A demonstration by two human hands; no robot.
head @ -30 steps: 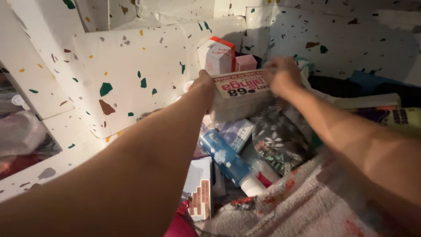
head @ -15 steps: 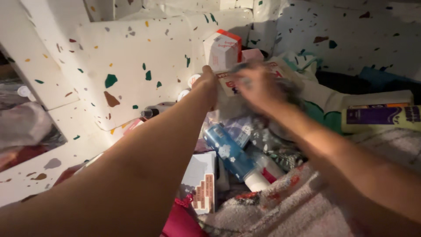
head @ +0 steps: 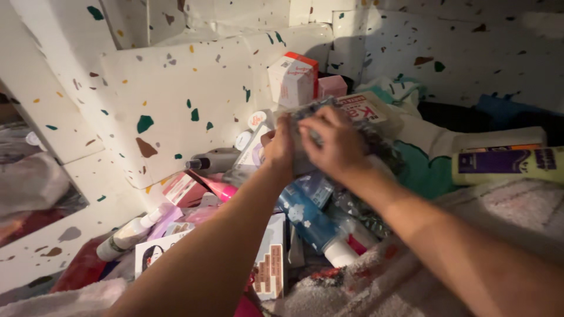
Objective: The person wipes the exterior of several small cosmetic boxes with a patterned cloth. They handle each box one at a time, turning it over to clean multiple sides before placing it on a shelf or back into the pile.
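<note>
- Clutter fills the speckled white box in front of me: a white and red carton and a small pink box stand at the back, and a blue bottle with a white cap lies lower down among packets.
- A clear plastic tub with a red and white label sits just behind my hands; I can't make out what it holds.
- My left hand and right hand meet over the middle of the pile, both closed on a dark patterned pouch pressed between them.
- The pouch sits above the blue bottle and just in front of the tub; it looks like soft floral plastic, though the light is too dim for me to be sure.
- A yellow and purple tube lies well off to the right, on a pale towel.
- A grey bottle lies against the left wall.
</note>
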